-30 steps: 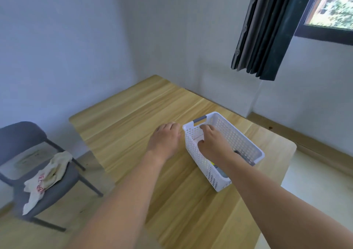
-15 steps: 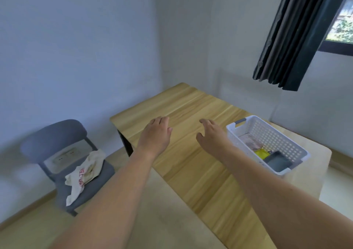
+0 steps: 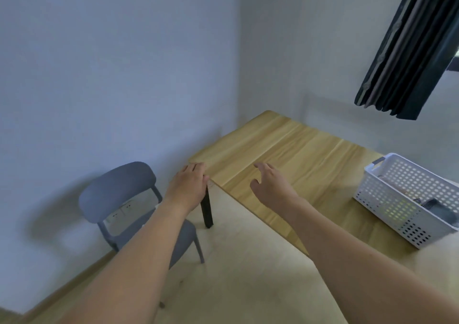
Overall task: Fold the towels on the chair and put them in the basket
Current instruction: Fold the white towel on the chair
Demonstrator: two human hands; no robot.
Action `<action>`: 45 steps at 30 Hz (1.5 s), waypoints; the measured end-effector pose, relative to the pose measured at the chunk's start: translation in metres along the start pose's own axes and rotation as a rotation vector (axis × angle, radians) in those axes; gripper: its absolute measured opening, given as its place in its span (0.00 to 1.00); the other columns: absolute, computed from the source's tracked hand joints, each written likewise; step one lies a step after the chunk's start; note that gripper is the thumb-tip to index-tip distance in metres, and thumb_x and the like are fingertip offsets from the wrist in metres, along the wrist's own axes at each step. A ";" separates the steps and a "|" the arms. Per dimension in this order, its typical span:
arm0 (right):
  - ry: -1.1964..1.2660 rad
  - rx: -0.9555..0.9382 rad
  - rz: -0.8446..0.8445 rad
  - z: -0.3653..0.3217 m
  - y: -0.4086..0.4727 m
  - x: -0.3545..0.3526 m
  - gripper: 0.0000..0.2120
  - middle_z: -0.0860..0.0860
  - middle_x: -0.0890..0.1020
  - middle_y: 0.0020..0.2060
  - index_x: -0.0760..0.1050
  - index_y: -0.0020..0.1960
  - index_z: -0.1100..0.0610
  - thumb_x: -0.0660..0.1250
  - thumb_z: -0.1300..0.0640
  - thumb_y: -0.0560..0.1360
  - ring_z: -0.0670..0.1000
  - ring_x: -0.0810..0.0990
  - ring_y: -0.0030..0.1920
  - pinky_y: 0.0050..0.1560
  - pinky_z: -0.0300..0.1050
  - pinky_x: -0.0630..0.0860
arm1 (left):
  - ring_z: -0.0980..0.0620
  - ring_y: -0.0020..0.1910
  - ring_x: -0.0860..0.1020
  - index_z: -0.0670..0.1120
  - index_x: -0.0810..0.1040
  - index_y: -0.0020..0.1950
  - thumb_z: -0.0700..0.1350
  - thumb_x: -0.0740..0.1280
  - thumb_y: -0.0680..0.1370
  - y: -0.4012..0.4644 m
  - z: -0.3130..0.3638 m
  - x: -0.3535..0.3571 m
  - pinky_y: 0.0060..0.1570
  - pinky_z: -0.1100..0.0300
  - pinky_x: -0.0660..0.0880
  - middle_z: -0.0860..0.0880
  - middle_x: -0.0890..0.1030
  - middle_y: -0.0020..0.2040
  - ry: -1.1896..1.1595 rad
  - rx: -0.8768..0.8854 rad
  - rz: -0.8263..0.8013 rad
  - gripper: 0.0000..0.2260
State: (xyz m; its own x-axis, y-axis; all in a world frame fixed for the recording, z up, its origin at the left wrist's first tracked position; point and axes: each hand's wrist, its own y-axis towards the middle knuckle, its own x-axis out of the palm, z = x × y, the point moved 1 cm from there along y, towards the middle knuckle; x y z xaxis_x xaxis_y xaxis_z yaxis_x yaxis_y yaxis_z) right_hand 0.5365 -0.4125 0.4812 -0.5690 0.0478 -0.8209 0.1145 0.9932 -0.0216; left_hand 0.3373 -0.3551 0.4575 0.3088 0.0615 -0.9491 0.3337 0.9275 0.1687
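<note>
My left hand (image 3: 190,187) and right hand (image 3: 269,185), both relaxed and empty, reach toward the grey chair (image 3: 119,189); towels, hidden behind my forearm, should be limp and light, best pinched at corners.

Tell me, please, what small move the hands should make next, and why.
Probably reach the left hand down toward the grey chair. Both hands, the right hand too, are empty over the table corner, and the left forearm hides the seat.
</note>
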 end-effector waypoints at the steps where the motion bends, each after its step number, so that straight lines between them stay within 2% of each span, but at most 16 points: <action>1: -0.004 -0.009 -0.019 -0.013 0.006 0.013 0.25 0.52 0.65 0.72 0.60 0.75 0.57 0.57 0.58 0.78 0.54 0.68 0.69 0.62 0.44 0.66 | 0.45 0.66 0.69 0.42 0.68 0.69 0.46 0.54 0.83 -0.003 -0.016 -0.002 0.64 0.51 0.68 0.44 0.72 0.68 -0.008 -0.014 0.016 0.17; 7: 0.034 -0.014 -0.131 -0.108 0.039 0.115 0.24 0.54 0.66 0.71 0.60 0.74 0.58 0.56 0.59 0.78 0.55 0.69 0.67 0.63 0.45 0.67 | 0.46 0.67 0.69 0.42 0.68 0.70 0.46 0.54 0.83 -0.015 -0.138 -0.004 0.64 0.53 0.67 0.45 0.72 0.68 -0.009 -0.021 -0.058 0.17; 10: 0.047 0.028 -0.119 -0.155 0.063 0.159 0.22 0.53 0.68 0.70 0.63 0.72 0.57 0.57 0.58 0.78 0.55 0.71 0.65 0.61 0.47 0.69 | 0.46 0.67 0.68 0.42 0.68 0.69 0.46 0.55 0.83 -0.006 -0.216 -0.009 0.64 0.53 0.67 0.45 0.72 0.68 -0.040 -0.045 -0.070 0.16; 14: 0.056 0.067 -0.159 -0.203 0.086 0.201 0.24 0.52 0.65 0.72 0.61 0.74 0.57 0.57 0.59 0.79 0.52 0.66 0.70 0.64 0.42 0.64 | 0.46 0.67 0.68 0.42 0.69 0.69 0.44 0.55 0.82 0.003 -0.296 -0.017 0.63 0.55 0.66 0.45 0.72 0.68 -0.062 -0.066 -0.132 0.16; 18: 0.080 0.138 -0.214 -0.218 0.105 0.230 0.25 0.53 0.65 0.73 0.60 0.74 0.57 0.57 0.60 0.78 0.52 0.68 0.69 0.63 0.43 0.66 | 0.47 0.68 0.68 0.43 0.68 0.70 0.43 0.55 0.83 0.018 -0.346 -0.021 0.64 0.54 0.66 0.46 0.71 0.70 -0.096 -0.093 -0.171 0.16; 22: 0.071 0.200 -0.247 -0.213 0.131 0.280 0.25 0.54 0.64 0.73 0.59 0.75 0.57 0.57 0.59 0.78 0.53 0.69 0.68 0.63 0.43 0.67 | 0.46 0.65 0.71 0.43 0.72 0.67 0.40 0.56 0.81 0.036 -0.393 0.005 0.61 0.54 0.69 0.46 0.73 0.67 -0.110 -0.092 -0.202 0.15; 25: 0.067 0.277 -0.306 -0.209 0.150 0.335 0.23 0.53 0.68 0.70 0.63 0.72 0.57 0.57 0.59 0.78 0.53 0.69 0.68 0.64 0.44 0.67 | 0.45 0.60 0.74 0.42 0.75 0.61 0.37 0.56 0.80 0.049 -0.435 0.050 0.56 0.54 0.71 0.45 0.76 0.61 -0.118 -0.080 -0.318 0.13; 27: 0.053 0.333 -0.364 -0.201 0.163 0.383 0.22 0.52 0.71 0.67 0.65 0.71 0.57 0.58 0.58 0.77 0.52 0.70 0.65 0.63 0.44 0.68 | 0.47 0.58 0.74 0.44 0.76 0.60 0.38 0.56 0.79 0.059 -0.463 0.091 0.57 0.55 0.72 0.47 0.77 0.60 -0.094 -0.040 -0.409 0.14; 30: 0.024 0.406 -0.416 -0.175 0.189 0.465 0.17 0.51 0.75 0.58 0.67 0.66 0.57 0.58 0.58 0.77 0.49 0.72 0.51 0.50 0.40 0.71 | 0.49 0.63 0.70 0.46 0.75 0.64 0.38 0.57 0.78 0.073 -0.504 0.173 0.62 0.54 0.70 0.50 0.75 0.63 -0.077 0.056 -0.540 0.17; 32: 0.006 0.463 -0.452 -0.151 0.203 0.522 0.13 0.49 0.75 0.49 0.66 0.61 0.55 0.58 0.57 0.77 0.49 0.72 0.47 0.43 0.40 0.71 | 0.51 0.66 0.68 0.48 0.75 0.64 0.36 0.57 0.76 0.077 -0.530 0.236 0.63 0.55 0.69 0.52 0.73 0.64 -0.095 0.107 -0.611 0.19; 34: -0.024 0.481 -0.495 -0.124 0.210 0.579 0.11 0.48 0.72 0.44 0.62 0.57 0.54 0.59 0.57 0.76 0.50 0.73 0.45 0.38 0.41 0.69 | 0.52 0.64 0.70 0.48 0.77 0.59 0.35 0.56 0.76 0.077 -0.554 0.301 0.62 0.54 0.71 0.52 0.74 0.62 -0.152 0.115 -0.604 0.17; 36: -0.050 0.461 -0.529 -0.095 0.214 0.634 0.10 0.48 0.72 0.43 0.61 0.55 0.54 0.58 0.58 0.75 0.50 0.73 0.44 0.36 0.41 0.68 | 0.52 0.61 0.72 0.46 0.79 0.54 0.35 0.55 0.77 0.076 -0.570 0.359 0.59 0.53 0.72 0.51 0.76 0.60 -0.237 0.118 -0.536 0.15; 39: 0.005 0.391 -0.525 -0.055 0.215 0.706 0.06 0.47 0.71 0.45 0.64 0.47 0.50 0.57 0.61 0.74 0.49 0.71 0.44 0.40 0.40 0.69 | 0.53 0.61 0.72 0.48 0.78 0.44 0.32 0.56 0.74 0.070 -0.586 0.428 0.62 0.57 0.69 0.52 0.76 0.58 -0.352 0.170 -0.554 0.15; 41: -0.019 0.304 -0.500 -0.036 0.216 0.737 0.06 0.47 0.68 0.49 0.64 0.47 0.50 0.60 0.59 0.73 0.50 0.67 0.48 0.46 0.40 0.67 | 0.52 0.58 0.74 0.53 0.74 0.39 0.34 0.57 0.70 0.067 -0.598 0.464 0.62 0.58 0.70 0.53 0.77 0.56 -0.434 0.196 -0.621 0.14; 43: -0.115 0.211 -0.441 -0.023 0.218 0.752 0.12 0.48 0.65 0.53 0.64 0.51 0.50 0.65 0.51 0.72 0.51 0.64 0.53 0.52 0.40 0.64 | 0.51 0.56 0.74 0.57 0.72 0.41 0.34 0.57 0.65 0.072 -0.609 0.488 0.59 0.57 0.72 0.53 0.76 0.54 -0.488 0.188 -0.676 0.18; 45: -0.180 0.167 -0.365 -0.016 0.221 0.758 0.22 0.48 0.65 0.55 0.63 0.54 0.51 0.69 0.43 0.68 0.51 0.64 0.56 0.54 0.42 0.65 | 0.52 0.59 0.72 0.61 0.72 0.49 0.33 0.58 0.65 0.085 -0.617 0.500 0.60 0.59 0.72 0.52 0.74 0.58 -0.502 0.192 -0.736 0.24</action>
State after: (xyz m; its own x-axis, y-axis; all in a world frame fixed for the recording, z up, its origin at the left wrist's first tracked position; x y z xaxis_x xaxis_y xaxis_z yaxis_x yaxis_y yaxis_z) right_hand 0.1177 -0.1551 -0.1366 -0.4473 -0.3373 -0.8283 0.0704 0.9100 -0.4086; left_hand -0.0294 -0.0181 -0.1670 0.2955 -0.7311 -0.6150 0.7285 0.5889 -0.3500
